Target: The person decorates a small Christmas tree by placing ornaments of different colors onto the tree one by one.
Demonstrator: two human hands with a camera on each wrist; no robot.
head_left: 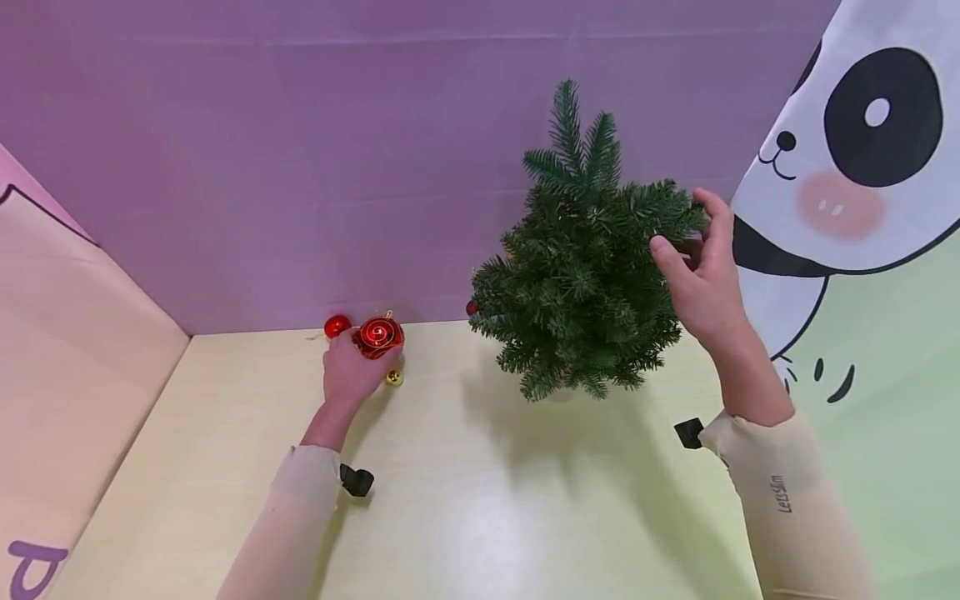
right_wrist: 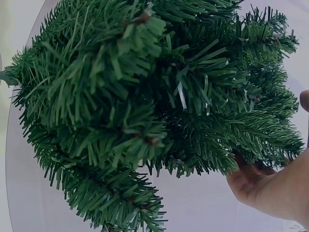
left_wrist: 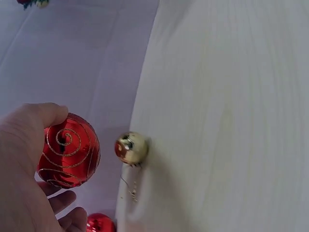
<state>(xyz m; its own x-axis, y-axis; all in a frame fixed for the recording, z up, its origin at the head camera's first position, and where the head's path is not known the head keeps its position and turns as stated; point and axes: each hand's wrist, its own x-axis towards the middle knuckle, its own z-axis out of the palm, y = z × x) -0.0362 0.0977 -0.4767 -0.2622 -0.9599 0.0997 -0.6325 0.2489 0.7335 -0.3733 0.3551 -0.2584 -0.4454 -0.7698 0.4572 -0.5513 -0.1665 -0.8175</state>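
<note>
In the head view my left hand (head_left: 354, 367) grips a red Christmas bauble (head_left: 380, 335) with gold swirls, held between thumb and fingers. A smaller plain red bauble (head_left: 337, 326) lies just beyond that hand, and a small gold bauble (head_left: 393, 377) sits beside it on the table. The left wrist view shows the swirled bauble (left_wrist: 70, 157) close up, apart from the gold bauble (left_wrist: 131, 148). My right hand (head_left: 708, 283) holds a branch at the right side of a green artificial Christmas tree (head_left: 585, 283). In the right wrist view its fingers (right_wrist: 251, 186) curl under the branch, partly hidden by needles.
The pale wood table (head_left: 450, 467) meets a purple backdrop (head_left: 300, 167) behind. A panda-print panel (head_left: 862, 208) stands at the right, and a pink-beige panel (head_left: 75, 333) at the left. Another red bauble (head_left: 472, 307) shows at the tree's left edge.
</note>
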